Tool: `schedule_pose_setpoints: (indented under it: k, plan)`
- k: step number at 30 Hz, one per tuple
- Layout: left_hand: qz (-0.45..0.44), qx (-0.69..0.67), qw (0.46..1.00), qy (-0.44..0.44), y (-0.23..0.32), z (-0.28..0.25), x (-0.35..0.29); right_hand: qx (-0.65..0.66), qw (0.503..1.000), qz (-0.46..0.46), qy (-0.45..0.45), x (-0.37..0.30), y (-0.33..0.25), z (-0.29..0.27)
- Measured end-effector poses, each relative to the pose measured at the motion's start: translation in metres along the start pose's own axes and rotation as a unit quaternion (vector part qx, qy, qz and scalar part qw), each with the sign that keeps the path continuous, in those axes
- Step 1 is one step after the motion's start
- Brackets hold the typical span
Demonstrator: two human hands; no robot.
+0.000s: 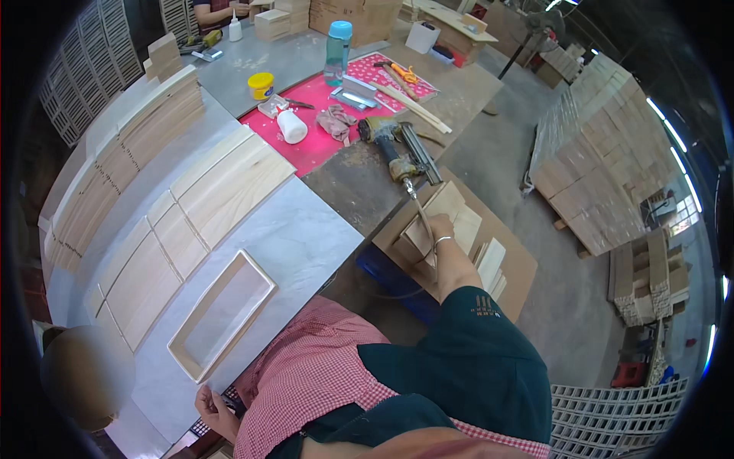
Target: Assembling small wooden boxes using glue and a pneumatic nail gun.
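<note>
An open rectangular wooden frame (243,338) lies on the pale marbled tabletop (317,233) in front of me. At the table's front edge, by the frame's near end, my left hand (217,415) hangs loosely open and holds nothing I can see. My right arm reaches out to a cardboard surface with several thin wooden boards on it. There my right hand (440,228) is closed at the edge of a flat wooden board (465,223); its fingertips are partly hidden. An air hose (422,212) passes close beside this hand.
A nail gun (391,149) lies beyond the boards. Wooden panels (222,180) and a curved row of stacked boards (122,164) stand left. A blue-capped bottle (337,53), white glue bottle (291,126) and yellow tub (261,86) stand farther back. A wrapped pallet stack (604,153) is right.
</note>
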State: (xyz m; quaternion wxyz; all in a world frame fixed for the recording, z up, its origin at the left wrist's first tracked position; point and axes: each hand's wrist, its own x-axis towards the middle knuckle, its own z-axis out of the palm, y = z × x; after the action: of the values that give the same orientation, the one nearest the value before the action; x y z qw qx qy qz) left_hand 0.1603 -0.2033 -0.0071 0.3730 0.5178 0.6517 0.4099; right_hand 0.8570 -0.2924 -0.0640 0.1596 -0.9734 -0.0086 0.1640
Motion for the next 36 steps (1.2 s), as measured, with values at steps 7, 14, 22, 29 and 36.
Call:
schedule_pose_setpoints:
  k: [7,14,22,29,36]
  plan:
    - [-0.01,-0.002,0.999,-0.044,-0.002,-0.009,0.009,0.213,0.977,0.006,-0.017,0.006,0.055,-0.013]
    - [-0.015,-0.023,0.999,-0.031,0.005,-0.006,0.01,0.349,0.932,-0.094,0.036,0.011,0.058,-0.027]
    - [-0.028,-0.013,0.999,-0.014,0.031,-0.001,-0.001,0.321,0.84,-0.397,0.184,-0.082,-0.077,-0.113]
    - [0.026,0.079,0.996,0.01,0.038,-0.003,-0.004,0.151,0.646,-0.748,-0.012,-0.221,-0.199,-0.081]
    - [0.089,0.045,0.995,0.029,0.065,0.01,0.003,-0.027,0.476,-0.853,-0.212,-0.328,-0.224,-0.049]
